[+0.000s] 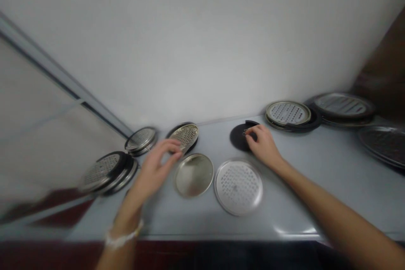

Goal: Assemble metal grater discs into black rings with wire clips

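My left hand point(161, 166) has its thumb and fingers closed at the near edge of a round metal grater disc point(186, 136), which sits tilted over a black disc-shaped piece. My right hand point(262, 143) pinches something small and thin, perhaps wire-like, above a flat black round piece point(238, 138); blur hides its kind. Between and below the hands lie a plain shiny round metal plate point(194, 176) and a round plate with rows of raised marks point(238, 186), side by side on the grey table point(202, 221).
Stacked grater-like discs stand at the left, one pile point(104, 171) near the table's edge and another point(141, 140) behind. On the right are a disc in a black ring point(287, 114), a larger stack point(341, 106) and a dark disc point(386, 143). A pale wall point(202, 42) rises behind.
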Demonstrator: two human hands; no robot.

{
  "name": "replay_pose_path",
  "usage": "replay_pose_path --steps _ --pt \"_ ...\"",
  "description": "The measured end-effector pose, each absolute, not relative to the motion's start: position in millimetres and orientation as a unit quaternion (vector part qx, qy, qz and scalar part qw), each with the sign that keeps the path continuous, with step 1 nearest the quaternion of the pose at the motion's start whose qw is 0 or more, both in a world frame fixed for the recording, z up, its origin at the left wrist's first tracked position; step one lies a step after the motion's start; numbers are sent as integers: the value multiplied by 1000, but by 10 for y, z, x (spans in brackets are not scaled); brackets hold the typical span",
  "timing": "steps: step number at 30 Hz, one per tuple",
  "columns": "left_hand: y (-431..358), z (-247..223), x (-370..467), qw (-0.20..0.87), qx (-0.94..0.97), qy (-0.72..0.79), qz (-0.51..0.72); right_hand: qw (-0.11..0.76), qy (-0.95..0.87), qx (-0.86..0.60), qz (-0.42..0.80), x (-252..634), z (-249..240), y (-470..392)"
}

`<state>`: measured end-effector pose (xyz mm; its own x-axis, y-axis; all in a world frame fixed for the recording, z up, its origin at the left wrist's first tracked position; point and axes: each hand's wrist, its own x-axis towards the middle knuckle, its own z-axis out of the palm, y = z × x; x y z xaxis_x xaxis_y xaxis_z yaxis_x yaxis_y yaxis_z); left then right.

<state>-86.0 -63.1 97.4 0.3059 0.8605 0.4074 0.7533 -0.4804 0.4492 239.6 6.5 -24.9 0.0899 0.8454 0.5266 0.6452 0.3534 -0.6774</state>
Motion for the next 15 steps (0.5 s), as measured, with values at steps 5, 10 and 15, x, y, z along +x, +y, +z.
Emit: replay_pose_path --steps 5,10,15 --pt "-920 883 -910 114 801 525 264 479 -670 -557 111 2386 -263 72" --pt "-1151 650 -777 157 806 537 197 490 -666 -551 115 2376 -274 75" --pt "-1298 487 -709 191 802 546 150 488 -664 -554 114 2366 -273 76"
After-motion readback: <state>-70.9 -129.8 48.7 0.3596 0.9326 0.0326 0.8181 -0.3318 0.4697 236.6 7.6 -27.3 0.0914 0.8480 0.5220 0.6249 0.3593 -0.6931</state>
